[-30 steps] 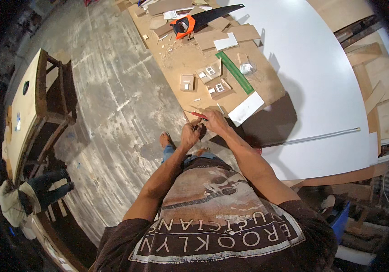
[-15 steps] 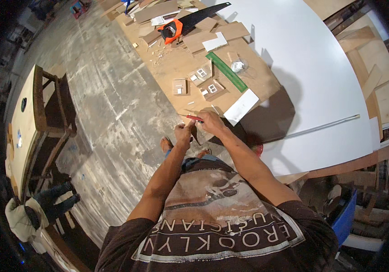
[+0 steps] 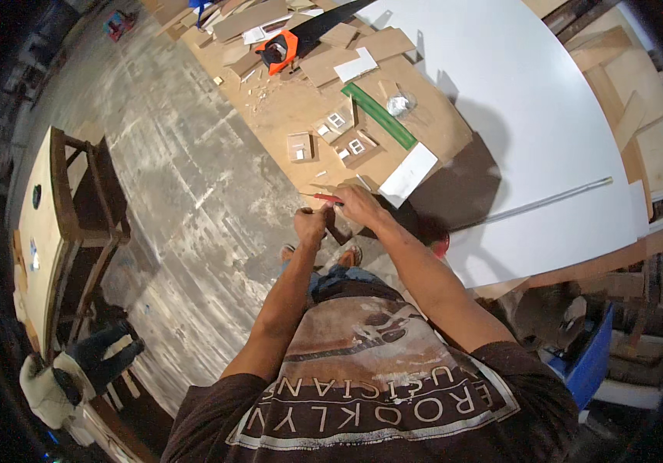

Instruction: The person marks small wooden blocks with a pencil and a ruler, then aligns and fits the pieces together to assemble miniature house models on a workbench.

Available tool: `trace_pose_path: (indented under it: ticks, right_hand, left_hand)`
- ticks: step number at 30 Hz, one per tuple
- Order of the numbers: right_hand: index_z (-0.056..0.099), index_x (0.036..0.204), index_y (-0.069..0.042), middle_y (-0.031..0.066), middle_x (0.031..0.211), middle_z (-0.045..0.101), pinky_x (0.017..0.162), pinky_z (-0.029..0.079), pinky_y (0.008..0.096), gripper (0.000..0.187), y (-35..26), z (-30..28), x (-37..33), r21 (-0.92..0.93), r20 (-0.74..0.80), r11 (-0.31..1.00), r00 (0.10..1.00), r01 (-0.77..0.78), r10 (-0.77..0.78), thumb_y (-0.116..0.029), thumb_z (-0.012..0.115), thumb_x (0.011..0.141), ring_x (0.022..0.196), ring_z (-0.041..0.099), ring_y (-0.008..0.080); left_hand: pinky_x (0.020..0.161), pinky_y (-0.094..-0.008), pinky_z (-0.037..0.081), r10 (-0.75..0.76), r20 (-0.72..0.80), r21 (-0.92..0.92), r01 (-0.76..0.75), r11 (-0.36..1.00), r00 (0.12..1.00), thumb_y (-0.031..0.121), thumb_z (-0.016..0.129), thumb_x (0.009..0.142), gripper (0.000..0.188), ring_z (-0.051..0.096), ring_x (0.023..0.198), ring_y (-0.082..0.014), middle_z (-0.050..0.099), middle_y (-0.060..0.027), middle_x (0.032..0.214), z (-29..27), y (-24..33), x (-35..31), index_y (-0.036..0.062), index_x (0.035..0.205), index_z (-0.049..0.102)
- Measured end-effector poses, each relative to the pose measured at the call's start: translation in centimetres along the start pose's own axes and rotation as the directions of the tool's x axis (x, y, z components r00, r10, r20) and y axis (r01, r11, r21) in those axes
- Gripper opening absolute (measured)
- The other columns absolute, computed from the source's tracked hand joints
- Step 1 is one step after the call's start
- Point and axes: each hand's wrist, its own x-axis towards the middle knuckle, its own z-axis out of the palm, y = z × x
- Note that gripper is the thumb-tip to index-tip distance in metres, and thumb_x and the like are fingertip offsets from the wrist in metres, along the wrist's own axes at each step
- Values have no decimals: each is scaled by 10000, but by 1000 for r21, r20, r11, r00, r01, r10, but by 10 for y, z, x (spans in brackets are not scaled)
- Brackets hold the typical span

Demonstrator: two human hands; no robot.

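At the near corner of the bench, my right hand (image 3: pixel 360 205) is closed around a red-handled cutter knife (image 3: pixel 326 198), its thin blade pointing left. My left hand (image 3: pixel 311 224) is closed just below the knife, fingers pinched; what they hold is too small to make out. Beyond the hands stand small wooden model pieces with white window frames: one (image 3: pixel 334 122) farther back, another (image 3: pixel 355 147) nearer, and a small block (image 3: pixel 300 147) to their left. A white rectangular board (image 3: pixel 409 175) lies right of my right hand, below a green ruler (image 3: pixel 380 116).
An orange-handled handsaw (image 3: pixel 277 52) lies at the back among wood offcuts (image 3: pixel 253 18). A crumpled clear plastic bundle (image 3: pixel 399 105) sits by the ruler. A metal rod (image 3: pixel 536 204) rests on the white sheet (image 3: pixel 532 247). Far left are another table (image 3: pixel 40 224) and a person (image 3: pixel 77 378).
The whole view has shifted slightly, with the bench things moving a little left and up. Both hands stay close together at the bench corner, the cutter knife still in my right hand.
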Motion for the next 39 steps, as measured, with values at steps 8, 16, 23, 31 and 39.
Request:
trace_pose_path:
  ticks: [8, 16, 23, 31, 39]
  right_hand:
    - [608, 1118, 47, 264, 1066, 675, 858, 503, 458, 458, -30, -17, -60, 342, -193, 869, 878, -357, 437, -381, 625, 957, 1014, 653, 421]
    - [592, 1048, 75, 355, 939, 648, 827, 515, 537, 580, -63, 64, -97, 271, -111, 693, 694, -668, 712, -466, 384, 1056, 970, 644, 494]
    - [544, 895, 18, 310, 693, 634, 540, 511, 577, 427, -50, 110, -93, 124, -309, 789, 732, -602, 607, -369, 452, 1051, 671, 654, 506]
    - [527, 934, 27, 345, 731, 632, 570, 503, 599, 379, -41, 117, -97, 170, -271, 805, 759, -568, 593, -321, 438, 1054, 749, 654, 526]
    - [516, 982, 29, 378, 797, 630, 620, 487, 632, 329, -35, 125, -97, 222, -250, 787, 747, -575, 616, -279, 422, 1052, 834, 638, 555]
  left_hand:
    - [455, -343, 497, 122, 24, 114, -124, 986, 992, 491, 871, 727, 632, 606, 608, -202, 662, -118, 794, 5, -22, 21, -68, 908, 638]
    - [792, -434, 553, 84, 148, 78, -96, 992, 985, 470, 857, 713, 716, 705, 913, -373, 700, -286, 958, 4, -3, -1, -131, 1014, 611]
    - [800, -452, 550, 104, 73, 220, -118, 968, 992, 468, 834, 734, 691, 704, 904, -419, 697, -313, 944, -1, -10, 22, -136, 1001, 631]
    - [802, -460, 557, 99, 73, 181, -111, 977, 992, 439, 849, 732, 667, 707, 917, -425, 700, -316, 960, 0, -15, 24, -137, 996, 644]
    - [811, -466, 556, 113, 77, 231, -128, 965, 991, 475, 839, 728, 694, 710, 916, -418, 703, -310, 943, 1, -15, 28, -134, 994, 637]
